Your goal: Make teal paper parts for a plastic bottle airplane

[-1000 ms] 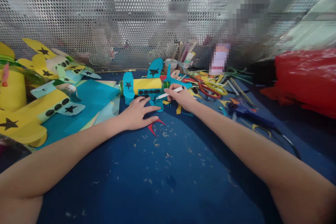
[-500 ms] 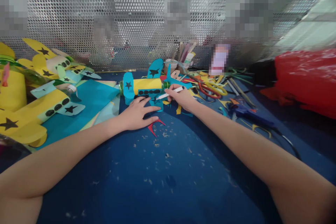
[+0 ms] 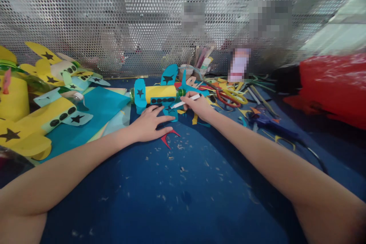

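A toy plane made from a green bottle with a yellow paper body (image 3: 161, 92) lies on the blue table in front of me. It has blue paper wings and tail pieces, black stars and a row of black ovals. My left hand (image 3: 151, 124) lies spread, fingertips on the near blue wing (image 3: 170, 115). Pinched in my right hand (image 3: 197, 106) is a white marker (image 3: 184, 102), its tip at a dark star on that same wing. A red paper scrap (image 3: 166, 142) lies beneath my left thumb.
More bottle planes (image 3: 61, 112) stand at the left beside blue paper sheets (image 3: 94, 112). Right of the plane are red-handled scissors (image 3: 227, 100), paper scraps and a blue glue gun (image 3: 274, 125). Stick-filled cups (image 3: 202, 69) stand by the perforated metal panel (image 3: 154, 19); a red bag (image 3: 334, 87) is far right.
The marker tip has shifted very slightly right over the near wing, and the star there looks a little fuller. My left hand stays in place.
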`<state>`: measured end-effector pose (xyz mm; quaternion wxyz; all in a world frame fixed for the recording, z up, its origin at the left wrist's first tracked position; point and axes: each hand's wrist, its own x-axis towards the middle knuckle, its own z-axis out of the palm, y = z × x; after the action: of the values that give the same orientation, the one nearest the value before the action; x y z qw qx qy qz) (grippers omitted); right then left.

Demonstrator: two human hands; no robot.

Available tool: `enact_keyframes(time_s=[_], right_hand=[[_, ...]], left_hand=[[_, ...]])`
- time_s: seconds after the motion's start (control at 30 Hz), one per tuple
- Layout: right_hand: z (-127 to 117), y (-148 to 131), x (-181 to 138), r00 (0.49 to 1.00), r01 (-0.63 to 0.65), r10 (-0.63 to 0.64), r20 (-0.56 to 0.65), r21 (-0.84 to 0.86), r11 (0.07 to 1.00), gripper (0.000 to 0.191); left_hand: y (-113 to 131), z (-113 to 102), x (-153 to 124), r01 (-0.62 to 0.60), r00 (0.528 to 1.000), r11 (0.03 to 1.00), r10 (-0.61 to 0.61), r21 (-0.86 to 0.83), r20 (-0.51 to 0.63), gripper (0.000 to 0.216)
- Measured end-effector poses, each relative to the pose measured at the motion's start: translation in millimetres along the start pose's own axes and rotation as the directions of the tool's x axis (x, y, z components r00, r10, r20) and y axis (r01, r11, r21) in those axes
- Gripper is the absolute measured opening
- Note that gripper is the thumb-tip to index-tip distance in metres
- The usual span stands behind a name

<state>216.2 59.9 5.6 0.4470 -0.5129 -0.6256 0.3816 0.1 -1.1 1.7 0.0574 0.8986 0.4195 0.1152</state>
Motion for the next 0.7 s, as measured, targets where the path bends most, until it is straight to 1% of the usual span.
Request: enact_keyframes(time_s=[0.13, 0.37, 0.5, 0.7], right_hand=[[-0.2, 1.9, 1.5, 1.000, 0.006, -0.006, -0.011, 0.008, 1.000, 0.024], [-0.2, 3.1, 1.2, 0.999, 0.019, -0.019, 0.034, 0.003, 1.000, 0.022], [0.1, 0.8, 0.6, 1.000, -0.009, 0.009, 0.010, 0.014, 1.000, 0.022], [0.2, 1.7, 1.3, 1.000, 0.002, -0.002, -0.022, 0.012, 1.000, 0.022]], left_hand=[[-0.3, 0.0, -0.1, -0.001, 1.000, 1.000, 0.001, -0.002, -0.004, 0.047], [-0.4, 0.0, 0.2, -0.001, 1.000, 1.000, 0.001, 0.000, 0.000, 0.048], [-0.4, -0.1, 0.2, 0.001, 1.000, 1.000, -0.001, -0.007, 0.003, 0.048], [0.4, -1.5, -0.1, 0.001, 1.000, 1.000, -0.001, -0.015, 0.009, 0.047]])
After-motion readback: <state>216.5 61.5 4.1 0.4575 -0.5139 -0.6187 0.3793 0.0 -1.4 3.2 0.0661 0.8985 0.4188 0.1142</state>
